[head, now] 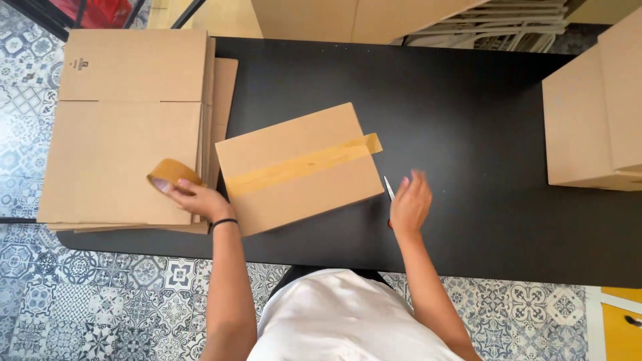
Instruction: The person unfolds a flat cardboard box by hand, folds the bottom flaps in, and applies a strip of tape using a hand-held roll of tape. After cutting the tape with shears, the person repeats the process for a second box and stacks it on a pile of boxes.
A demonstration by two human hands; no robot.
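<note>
1. The left hand (198,198) grasps a roll of brown packing tape (172,175), fingers curled around its lower rim. The roll is held over the right edge of a stack of flattened cardboard boxes (120,134).
2. The stack lies on the left end of the black counter (468,120) and overhangs its left edge.
3. A closed cardboard box (301,167) lies on the counter just beside the stack, turned at an angle. A strip of brown tape (314,160) runs across its top seam and projects past the right edge.
4. The right hand (409,204) is released, fingers spread and slightly blurred, palm down over the counter near the box's right corner. It grasps nothing.
5. A pair of scissors (388,188) lies on the counter, partly hidden under the right hand; only a pale blade tip shows.
6. Assembled cardboard boxes (592,113) stand at the counter's right end, well apart from both hands.
</note>
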